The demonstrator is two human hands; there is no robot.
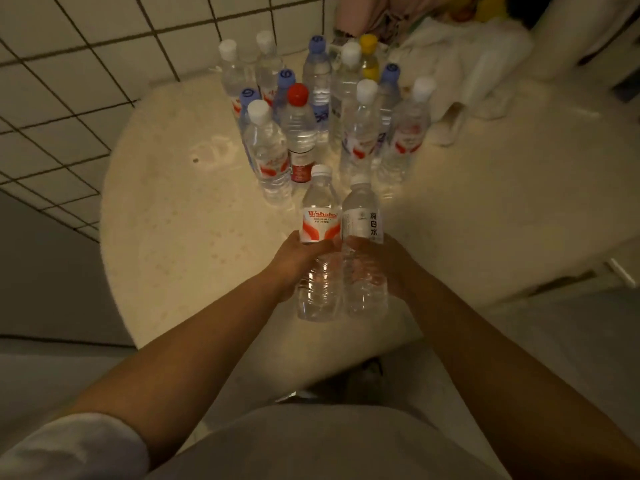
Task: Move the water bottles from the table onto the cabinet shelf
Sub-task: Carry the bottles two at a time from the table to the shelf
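We had a bottle in each hand above the near part of the round, cream-coloured stone desk (pixel 166 244). Our left hand (pixel 294 259) was wrapped around the clear plastic water bottle with the red-and-white Wahaha label (pixel 319 237), fingers curled about its middle; our right hand (pixel 377 263) gripped the clear plastic bottle with the white label and black characters (pixel 363 233) in the same way. The two bottles stood upright, side by side, nearly touching. Whether their bases rested on the desk or hung just clear of it we could not tell.

To do this step well, we judged, both bottles should stay vertical and gripped low on the body, then swing away together toward the cabinet shelf, which was not in view.

Farther back, the cluster of remaining clear bottles (pixel 311 109) waited, capped in white, blue, red and yellow, the nearest just beyond our held pair. A crumpled white plastic bag (pixel 460 74) lay to their right. Tiled floor (pixel 52 81) showed on the left. A careless lift forward could topple the closest standing bottles.
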